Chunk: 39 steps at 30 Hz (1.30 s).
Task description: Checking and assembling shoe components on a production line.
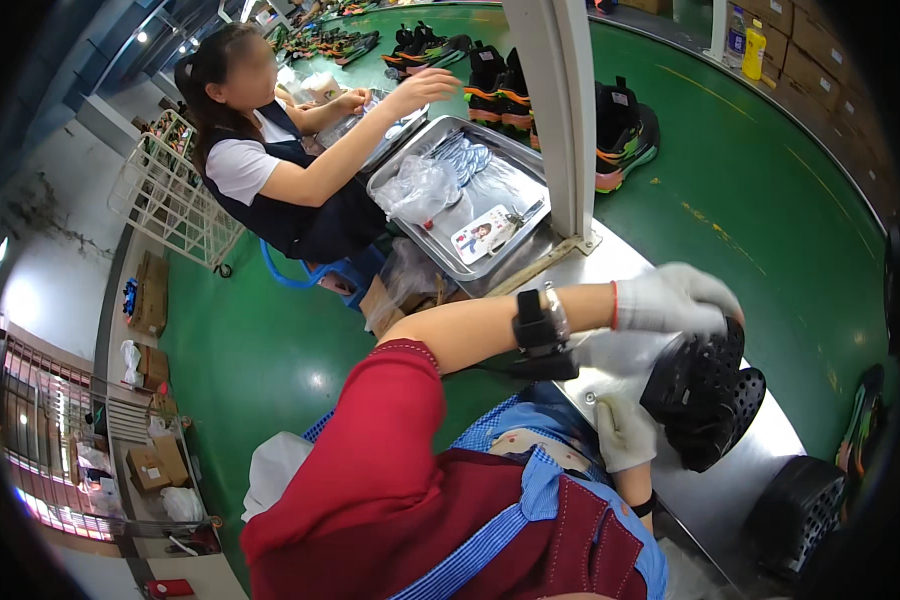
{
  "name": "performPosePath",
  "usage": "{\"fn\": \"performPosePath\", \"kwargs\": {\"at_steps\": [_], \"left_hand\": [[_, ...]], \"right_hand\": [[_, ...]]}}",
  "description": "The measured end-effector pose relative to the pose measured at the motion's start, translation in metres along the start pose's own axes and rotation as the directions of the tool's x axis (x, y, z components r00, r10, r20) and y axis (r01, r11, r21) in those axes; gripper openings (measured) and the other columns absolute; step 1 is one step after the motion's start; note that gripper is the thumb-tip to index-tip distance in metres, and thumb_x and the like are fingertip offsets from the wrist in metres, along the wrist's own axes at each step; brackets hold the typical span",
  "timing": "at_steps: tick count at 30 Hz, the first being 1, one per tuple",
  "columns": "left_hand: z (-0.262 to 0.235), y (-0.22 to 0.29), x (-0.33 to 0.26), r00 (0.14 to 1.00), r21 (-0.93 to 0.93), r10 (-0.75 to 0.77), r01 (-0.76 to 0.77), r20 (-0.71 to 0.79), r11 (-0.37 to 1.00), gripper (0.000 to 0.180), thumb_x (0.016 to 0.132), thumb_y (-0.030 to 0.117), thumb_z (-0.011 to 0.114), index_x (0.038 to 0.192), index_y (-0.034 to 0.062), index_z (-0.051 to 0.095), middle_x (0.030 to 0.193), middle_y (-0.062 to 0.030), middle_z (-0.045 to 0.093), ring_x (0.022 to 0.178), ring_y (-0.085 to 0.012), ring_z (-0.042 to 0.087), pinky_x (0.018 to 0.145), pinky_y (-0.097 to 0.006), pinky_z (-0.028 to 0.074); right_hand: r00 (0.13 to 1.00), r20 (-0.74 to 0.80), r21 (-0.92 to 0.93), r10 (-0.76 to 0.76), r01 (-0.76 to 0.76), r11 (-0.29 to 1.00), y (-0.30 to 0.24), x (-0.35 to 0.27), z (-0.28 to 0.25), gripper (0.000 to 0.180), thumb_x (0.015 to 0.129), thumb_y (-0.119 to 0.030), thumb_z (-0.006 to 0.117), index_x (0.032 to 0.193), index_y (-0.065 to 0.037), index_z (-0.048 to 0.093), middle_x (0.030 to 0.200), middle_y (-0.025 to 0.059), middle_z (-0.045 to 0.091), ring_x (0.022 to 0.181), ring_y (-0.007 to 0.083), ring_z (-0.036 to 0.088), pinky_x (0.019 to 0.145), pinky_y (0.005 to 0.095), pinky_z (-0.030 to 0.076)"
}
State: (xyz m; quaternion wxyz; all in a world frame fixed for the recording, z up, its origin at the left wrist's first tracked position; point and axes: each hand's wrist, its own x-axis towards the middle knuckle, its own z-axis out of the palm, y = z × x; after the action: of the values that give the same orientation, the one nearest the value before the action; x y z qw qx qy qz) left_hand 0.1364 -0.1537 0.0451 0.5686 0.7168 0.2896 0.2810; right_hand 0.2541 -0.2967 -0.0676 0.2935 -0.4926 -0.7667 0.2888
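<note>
A cluster of black clogs (698,392) with round holes sits over the metal bench at the right. My left hand (673,298), in a white knit glove, bends its fingers down onto the upper edge of one clog; motion blurs the fingertips a little. Close by the clogs' near left side is my right hand (625,432), gloved too. Its fingers are curled in, and whatever may lie inside them is hidden. Another black clog (798,512) with holes stands farther along the bench at the lower right.
A grey-white post (560,110) rises beside the metal bench (610,265). At the upper left a co-worker (270,165) sits by a steel tray (385,190) holding plastic bags and laces. Colourful black shoes (625,135) line the green surface beyond. Cartons (815,60) stand far right.
</note>
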Motion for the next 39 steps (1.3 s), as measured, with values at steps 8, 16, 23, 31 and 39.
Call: {"fn": "performPosePath", "kwargs": {"at_steps": [8, 16, 23, 31, 39], "left_hand": [[-0.027, -0.113, 0.029, 0.930, 0.775, 0.233, 0.080, -0.284, 0.627, 0.046, 0.080, 0.028, 0.063, 0.121, 0.0067, 0.059, 0.124, -0.0172, 0.053, 0.118, -0.0323, 0.049, 0.102, -0.041, 0.040], [-0.025, -0.136, 0.047, 0.928, 0.822, 0.258, 0.082, -0.269, 0.564, 0.048, 0.082, 0.033, 0.062, 0.120, 0.0053, 0.057, 0.119, -0.0156, 0.053, 0.115, -0.0304, 0.048, 0.099, -0.041, 0.037], [-0.027, -0.134, 0.056, 0.949, 0.795, 0.106, 0.184, -0.297, 0.578, 0.040, 0.083, 0.031, 0.059, 0.112, 0.0036, 0.062, 0.112, -0.0143, 0.058, 0.113, -0.0292, 0.049, 0.100, -0.041, 0.038], [-0.029, -0.137, 0.072, 0.935, 0.828, 0.122, 0.229, -0.334, 0.512, 0.034, 0.084, 0.030, 0.057, 0.106, 0.0059, 0.064, 0.111, -0.0123, 0.058, 0.111, -0.0288, 0.051, 0.098, -0.041, 0.039], [-0.033, -0.151, 0.084, 0.916, 0.856, 0.177, 0.249, -0.360, 0.454, 0.025, 0.080, 0.024, 0.054, 0.092, 0.0078, 0.070, 0.097, -0.0112, 0.064, 0.100, -0.0299, 0.059, 0.089, -0.042, 0.048]], "right_hand": [[0.998, 0.008, 0.043, 0.065, -0.065, 0.997, -0.009, 0.004, -0.003, 0.008, 0.085, -0.012, 0.061, 0.090, -0.009, 0.067, 0.083, 0.0158, 0.064, 0.078, 0.0344, 0.063, 0.069, 0.0413, 0.050], [0.996, -0.049, 0.071, 0.072, -0.068, 0.995, -0.003, 0.003, 0.001, 0.010, 0.086, -0.013, 0.062, 0.092, -0.009, 0.068, 0.082, 0.0150, 0.064, 0.079, 0.0341, 0.062, 0.069, 0.0421, 0.049], [0.999, -0.014, 0.040, 0.047, -0.046, 0.998, 0.003, 0.000, 0.003, 0.012, 0.086, -0.012, 0.062, 0.097, -0.010, 0.065, 0.084, 0.0135, 0.063, 0.078, 0.0334, 0.061, 0.069, 0.0428, 0.049], [1.000, 0.023, 0.103, 0.018, -0.020, 0.995, -0.002, 0.002, -0.006, 0.008, 0.086, -0.009, 0.061, 0.093, -0.006, 0.063, 0.087, 0.0142, 0.063, 0.081, 0.0347, 0.060, 0.072, 0.0417, 0.048], [0.995, 0.051, 0.139, 0.087, -0.094, 0.986, -0.007, -0.002, -0.008, 0.010, 0.088, -0.010, 0.058, 0.096, -0.006, 0.063, 0.089, 0.0158, 0.063, 0.084, 0.0338, 0.061, 0.074, 0.0409, 0.049]]}}
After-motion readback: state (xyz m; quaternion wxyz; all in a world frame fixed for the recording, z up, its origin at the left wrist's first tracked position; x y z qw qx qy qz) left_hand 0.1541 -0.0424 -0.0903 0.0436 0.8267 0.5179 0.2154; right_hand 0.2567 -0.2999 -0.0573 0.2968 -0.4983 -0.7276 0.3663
